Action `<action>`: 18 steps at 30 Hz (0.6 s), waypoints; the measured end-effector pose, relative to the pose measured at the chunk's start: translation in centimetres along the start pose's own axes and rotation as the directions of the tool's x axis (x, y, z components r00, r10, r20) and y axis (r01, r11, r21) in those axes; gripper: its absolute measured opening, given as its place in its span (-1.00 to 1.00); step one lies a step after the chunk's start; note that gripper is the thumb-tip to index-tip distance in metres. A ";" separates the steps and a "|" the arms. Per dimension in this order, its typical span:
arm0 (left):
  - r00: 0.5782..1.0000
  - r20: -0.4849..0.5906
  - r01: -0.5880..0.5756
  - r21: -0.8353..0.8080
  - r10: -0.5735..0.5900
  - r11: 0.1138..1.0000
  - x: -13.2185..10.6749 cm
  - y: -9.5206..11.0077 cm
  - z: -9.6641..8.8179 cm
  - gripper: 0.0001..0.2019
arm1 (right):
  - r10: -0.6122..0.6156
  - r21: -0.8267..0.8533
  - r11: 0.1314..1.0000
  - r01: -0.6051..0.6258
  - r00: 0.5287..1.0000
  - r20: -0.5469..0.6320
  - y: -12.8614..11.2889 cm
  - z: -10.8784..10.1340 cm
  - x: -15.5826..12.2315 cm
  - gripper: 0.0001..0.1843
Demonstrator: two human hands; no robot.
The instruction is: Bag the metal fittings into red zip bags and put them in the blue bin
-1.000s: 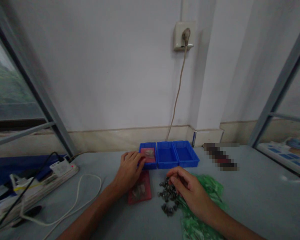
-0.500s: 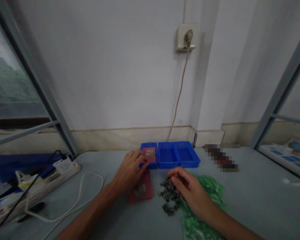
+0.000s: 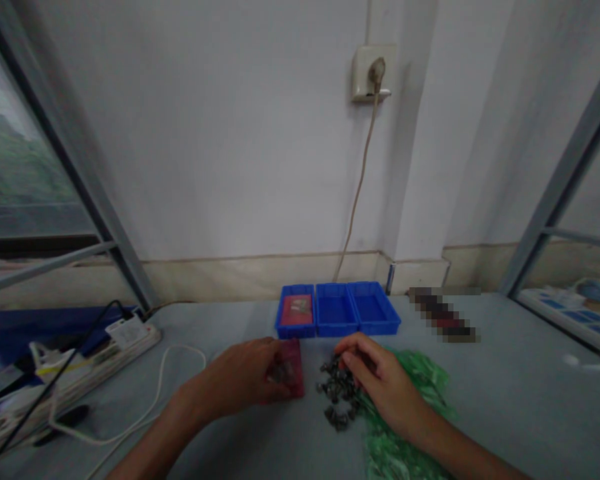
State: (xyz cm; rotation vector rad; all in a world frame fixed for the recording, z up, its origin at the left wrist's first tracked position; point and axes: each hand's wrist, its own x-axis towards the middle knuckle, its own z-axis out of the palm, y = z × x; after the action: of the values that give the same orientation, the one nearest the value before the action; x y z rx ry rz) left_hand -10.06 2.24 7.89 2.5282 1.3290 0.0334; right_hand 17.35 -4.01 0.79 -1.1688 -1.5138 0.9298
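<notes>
On the table, my left hand (image 3: 245, 373) curls its thumb and fingers around a small red plastic bag (image 3: 295, 368) with pale pieces inside, partly hidden by the hand. Another red bag (image 3: 298, 309) lies in the left one of three joined blue trays (image 3: 337, 331). At the near side of the trays is a pile of small dark metal parts (image 3: 337, 387), which look like screws. My right hand (image 3: 377, 377) rests at the pile's right edge, thumb and forefinger closed together; what is between them, if anything, is hidden.
Green plastic bags (image 3: 405, 447) lie under and beside my right forearm. To the left are a white power strip (image 3: 107, 360) and a looping white cable (image 3: 163, 380). A pixelated object (image 3: 443, 317) lies at the right, and a wall socket (image 3: 374, 73) is above.
My left hand has moved back toward me from the left tray, leaving the bag there, and has closed on the red bag on the table. The right hand has stayed put.
</notes>
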 end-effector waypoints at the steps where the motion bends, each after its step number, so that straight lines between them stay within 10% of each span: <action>1: 1.000 -0.001 -0.006 0.000 0.006 1.000 0.0 0.0 -0.1 -0.75 | -0.001 -0.002 1.000 0.001 1.000 -0.001 0.0 0.0 0.0 -0.72; 9: 0.977 -0.175 -0.128 -0.027 0.122 0.991 0.4 -0.4 -0.5 -0.66 | -0.004 0.015 1.000 0.004 1.000 0.000 0.1 0.0 0.0 -0.73; 18: 0.946 -0.193 -0.325 -0.579 0.262 0.747 1.7 2.3 1.4 -0.68 | -0.174 -0.165 0.974 0.157 0.980 -0.094 -0.9 -0.4 -0.5 -0.64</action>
State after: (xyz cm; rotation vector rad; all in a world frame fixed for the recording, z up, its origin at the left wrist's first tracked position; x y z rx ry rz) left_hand -7.02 2.04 6.92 2.1487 0.7517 0.5686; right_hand 17.54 -4.70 1.64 -1.1637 -1.5915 0.6347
